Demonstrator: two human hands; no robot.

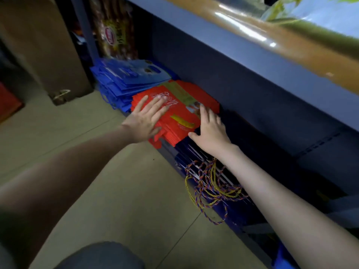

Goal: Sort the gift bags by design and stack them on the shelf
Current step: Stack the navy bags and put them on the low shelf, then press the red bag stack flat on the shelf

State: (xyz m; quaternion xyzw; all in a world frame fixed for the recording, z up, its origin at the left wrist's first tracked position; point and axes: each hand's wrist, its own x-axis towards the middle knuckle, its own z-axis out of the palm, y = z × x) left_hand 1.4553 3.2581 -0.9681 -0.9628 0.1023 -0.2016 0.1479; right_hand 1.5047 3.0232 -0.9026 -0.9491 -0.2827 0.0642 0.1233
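Beige floor tiles run up to a low dark shelf. At its front edge a stack of red gift bags lies between blue bags and dark bags with braided cord handles. The left hand presses flat on the red stack, fingers straight and spread. The right hand rests against the stack's right edge, fingers straight and thumb out.

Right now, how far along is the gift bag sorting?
Done: the blue bags lie in one stack at the far end. In hand: the red stack is being squared, with the left hand flat on top and the right hand against its right edge. Left: the dark bags beside it lie fanned, cord handles tangled, and probably need straightening.
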